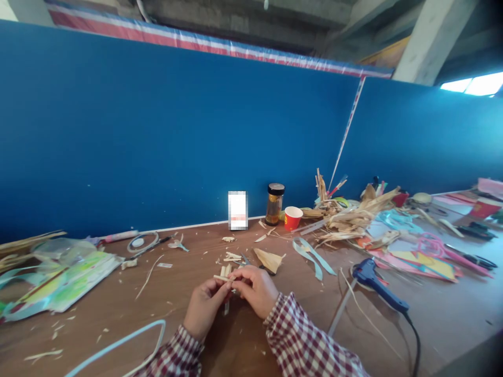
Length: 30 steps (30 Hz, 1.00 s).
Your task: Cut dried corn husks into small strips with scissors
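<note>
Low over the brown table, my left hand (204, 309) pinches a short pale strip (220, 278), perhaps cut corn husk or stalk. My right hand (257, 293) meets it, thumb and fingers pressed together at the strip's right end; its fingers partly cover that end. Several more pale strips (233, 256) lie just beyond my fingertips. Close to my right knuckles lies a folded piece of dry husk (268, 260). A grey metal tip (245, 258), mostly hidden by my right hand, pokes out beside the strips.
On the right rests a blue glue gun (379, 288) with its cord. Behind stand a dark-lidded jar (275, 205), a red paper cup (293, 219) and a blurred white card (238, 210). Dry husks (349, 222) and pink scissors (451, 254) lie farther right; a painted sheet (78, 280) lies left.
</note>
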### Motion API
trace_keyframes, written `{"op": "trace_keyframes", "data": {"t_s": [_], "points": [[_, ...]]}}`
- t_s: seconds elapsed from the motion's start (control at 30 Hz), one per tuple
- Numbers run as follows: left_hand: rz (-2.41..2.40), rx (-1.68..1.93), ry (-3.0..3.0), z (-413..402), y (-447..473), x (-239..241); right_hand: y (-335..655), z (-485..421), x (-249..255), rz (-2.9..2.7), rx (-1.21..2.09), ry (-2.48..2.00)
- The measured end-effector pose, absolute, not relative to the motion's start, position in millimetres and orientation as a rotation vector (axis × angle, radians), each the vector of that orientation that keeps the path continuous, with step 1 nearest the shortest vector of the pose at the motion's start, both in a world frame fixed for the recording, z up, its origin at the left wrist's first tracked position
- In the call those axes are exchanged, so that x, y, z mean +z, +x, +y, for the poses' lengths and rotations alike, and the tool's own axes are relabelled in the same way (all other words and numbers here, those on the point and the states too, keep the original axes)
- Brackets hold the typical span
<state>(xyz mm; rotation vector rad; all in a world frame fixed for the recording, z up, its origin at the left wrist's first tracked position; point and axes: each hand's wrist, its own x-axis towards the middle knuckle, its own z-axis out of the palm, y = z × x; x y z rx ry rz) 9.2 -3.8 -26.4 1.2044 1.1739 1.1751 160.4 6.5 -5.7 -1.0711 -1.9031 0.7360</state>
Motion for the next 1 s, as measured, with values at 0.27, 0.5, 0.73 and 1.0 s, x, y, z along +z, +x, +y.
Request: {"op": "trace_keyframes", "data": {"t_s": [0.27,0.5,0.73,1.0], "points": [[1.148,1.139,1.201,-6.1,13.3,-19.4,160.9,4.0,-3.3,-1.918,0.552,-1.123],[1.179,1.152,1.04,-6.7,16.1,-24.2,159.4,1.8,-0.6,-1.973,0.372,-1.174],[1.182,1.184,1.003,-5.2,17.7,-21.8,154.6,-1.5,-1.2,-1.997,0.281,-1.254],[1.186,1.157,0.963,-7.4,17.5,-21.9,167.9,12.6,1.1,-1.866,0.117,-1.415]]}}
